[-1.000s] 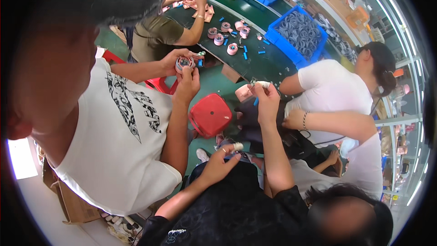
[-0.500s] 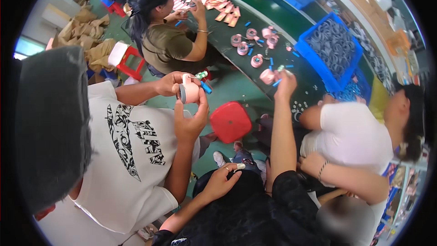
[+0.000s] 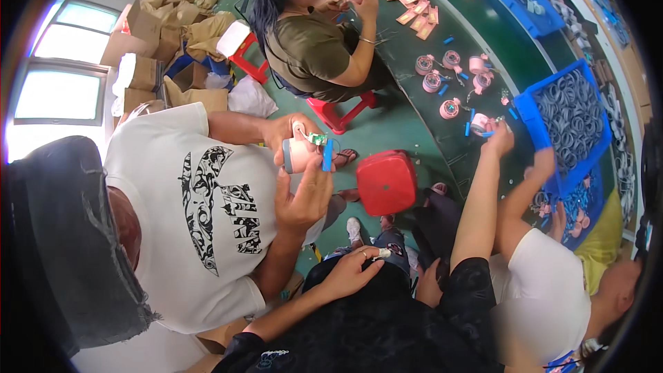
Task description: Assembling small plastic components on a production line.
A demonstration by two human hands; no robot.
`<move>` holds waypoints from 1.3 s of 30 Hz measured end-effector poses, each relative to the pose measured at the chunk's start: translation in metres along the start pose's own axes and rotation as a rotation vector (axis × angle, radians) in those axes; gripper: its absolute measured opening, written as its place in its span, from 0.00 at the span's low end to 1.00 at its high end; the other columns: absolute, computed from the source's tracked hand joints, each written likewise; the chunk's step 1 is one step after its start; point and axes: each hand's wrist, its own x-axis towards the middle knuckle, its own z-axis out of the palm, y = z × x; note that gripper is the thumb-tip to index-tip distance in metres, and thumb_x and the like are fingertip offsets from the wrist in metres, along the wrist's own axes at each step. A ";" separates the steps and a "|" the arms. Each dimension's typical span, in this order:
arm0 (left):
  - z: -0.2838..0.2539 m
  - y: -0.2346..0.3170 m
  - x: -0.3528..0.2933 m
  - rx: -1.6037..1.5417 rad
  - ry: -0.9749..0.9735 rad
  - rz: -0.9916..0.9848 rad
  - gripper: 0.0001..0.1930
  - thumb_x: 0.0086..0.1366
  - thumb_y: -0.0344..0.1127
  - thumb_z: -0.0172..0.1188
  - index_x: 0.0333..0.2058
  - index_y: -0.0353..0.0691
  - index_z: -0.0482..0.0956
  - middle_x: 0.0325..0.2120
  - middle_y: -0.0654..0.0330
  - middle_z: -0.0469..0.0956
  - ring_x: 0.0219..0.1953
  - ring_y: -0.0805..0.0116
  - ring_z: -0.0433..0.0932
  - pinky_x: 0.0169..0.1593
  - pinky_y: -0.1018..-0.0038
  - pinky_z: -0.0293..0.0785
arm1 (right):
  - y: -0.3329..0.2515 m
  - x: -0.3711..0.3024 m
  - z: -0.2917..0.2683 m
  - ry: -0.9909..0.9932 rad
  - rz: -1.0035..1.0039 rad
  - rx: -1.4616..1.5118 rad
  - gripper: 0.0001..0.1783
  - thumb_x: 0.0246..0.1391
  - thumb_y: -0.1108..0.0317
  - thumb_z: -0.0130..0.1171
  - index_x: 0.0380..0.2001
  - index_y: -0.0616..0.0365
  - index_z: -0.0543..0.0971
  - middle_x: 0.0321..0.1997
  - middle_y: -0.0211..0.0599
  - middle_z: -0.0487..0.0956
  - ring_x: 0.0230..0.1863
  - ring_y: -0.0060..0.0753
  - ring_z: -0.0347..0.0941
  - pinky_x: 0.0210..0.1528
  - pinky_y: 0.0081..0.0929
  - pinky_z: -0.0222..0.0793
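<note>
My right hand (image 3: 498,139) reaches over the dark table. Its fingers are closed at a pink round housing (image 3: 479,123), which rests there with a blue cylindrical piece beside it. My left hand (image 3: 349,273) lies over my dark lap, a ring on one finger, thumb and forefinger apart. At its forefinger tip is a small whitish piece (image 3: 382,253); whether it is worn or held I cannot tell. Several more pink housings, such as one (image 3: 449,108), stand beyond my right hand among blue cylindrical pieces.
At left, a co-worker's hands hold a pink housing (image 3: 302,155) with a green circuit board and blue piece. A blue crate (image 3: 530,107) of grey rings stands at right, near another co-worker's arm. A red stool (image 3: 387,182) is in front; flat pink parts (image 3: 414,10) lie farther off.
The view has swung left, shifting the scene rightward. My right hand stays at the pink housing and my left on my lap. The right-hand co-worker now reaches toward the blue crates.
</note>
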 end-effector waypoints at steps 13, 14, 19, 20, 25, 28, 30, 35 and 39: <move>0.010 -0.023 0.015 0.046 0.103 0.038 0.15 0.68 0.39 0.59 0.50 0.38 0.79 0.44 0.56 0.79 0.41 0.64 0.79 0.41 0.73 0.74 | 0.030 0.007 0.069 0.041 -0.169 -0.234 0.04 0.53 0.77 0.56 0.31 0.67 0.75 0.33 0.46 0.79 0.25 0.39 0.79 0.27 0.32 0.78; 0.009 -0.020 0.017 0.048 0.107 0.039 0.15 0.68 0.39 0.59 0.50 0.38 0.79 0.44 0.56 0.79 0.41 0.64 0.79 0.41 0.73 0.74 | 0.019 0.025 0.063 0.037 -0.169 -0.213 0.04 0.54 0.77 0.55 0.32 0.67 0.75 0.34 0.46 0.80 0.26 0.39 0.79 0.28 0.33 0.79; 0.008 -0.016 0.022 0.029 0.056 -0.082 0.14 0.69 0.39 0.59 0.47 0.37 0.78 0.42 0.54 0.79 0.41 0.62 0.79 0.43 0.70 0.74 | 0.037 0.118 0.035 -0.231 -0.024 -0.631 0.08 0.56 0.72 0.57 0.32 0.70 0.75 0.36 0.49 0.79 0.31 0.39 0.80 0.27 0.33 0.78; 0.009 -0.020 0.023 0.025 0.064 -0.028 0.14 0.69 0.39 0.59 0.47 0.36 0.77 0.41 0.54 0.79 0.41 0.60 0.79 0.44 0.68 0.74 | 0.031 0.136 0.032 -0.194 -0.274 -0.862 0.11 0.55 0.68 0.58 0.34 0.67 0.78 0.37 0.49 0.81 0.32 0.42 0.82 0.33 0.35 0.77; 0.009 -0.023 0.018 0.028 0.095 -0.040 0.15 0.68 0.37 0.60 0.50 0.38 0.78 0.42 0.58 0.80 0.40 0.68 0.77 0.39 0.74 0.71 | 0.023 0.108 0.055 -0.266 -0.831 -1.219 0.21 0.56 0.60 0.58 0.47 0.64 0.80 0.44 0.57 0.82 0.44 0.55 0.80 0.50 0.46 0.72; 0.003 -0.016 0.015 0.039 0.079 -0.054 0.15 0.69 0.38 0.59 0.49 0.37 0.78 0.41 0.55 0.79 0.41 0.62 0.78 0.42 0.70 0.72 | 0.005 0.051 0.080 -0.233 -0.664 -1.115 0.20 0.58 0.62 0.56 0.46 0.68 0.77 0.34 0.48 0.80 0.36 0.39 0.80 0.31 0.35 0.78; 0.005 -0.016 0.011 0.039 0.039 -0.017 0.15 0.69 0.39 0.58 0.48 0.36 0.77 0.41 0.52 0.79 0.43 0.56 0.79 0.46 0.66 0.74 | -0.022 0.004 0.078 -0.297 -0.262 -0.738 0.16 0.57 0.64 0.58 0.44 0.66 0.78 0.31 0.41 0.78 0.26 0.32 0.77 0.23 0.33 0.75; 0.006 -0.026 -0.005 0.094 -0.018 0.153 0.15 0.69 0.37 0.58 0.50 0.37 0.77 0.46 0.54 0.78 0.49 0.58 0.78 0.53 0.68 0.72 | -0.037 -0.070 0.045 -0.457 -0.047 -0.363 0.15 0.57 0.67 0.60 0.45 0.62 0.79 0.39 0.37 0.82 0.38 0.24 0.77 0.40 0.26 0.72; 0.003 -0.023 -0.026 0.116 -0.061 0.219 0.15 0.69 0.38 0.58 0.50 0.37 0.77 0.47 0.54 0.78 0.50 0.58 0.78 0.53 0.68 0.73 | -0.084 -0.179 0.037 -0.581 0.250 -0.217 0.15 0.58 0.67 0.59 0.47 0.61 0.78 0.46 0.38 0.81 0.49 0.31 0.78 0.49 0.31 0.74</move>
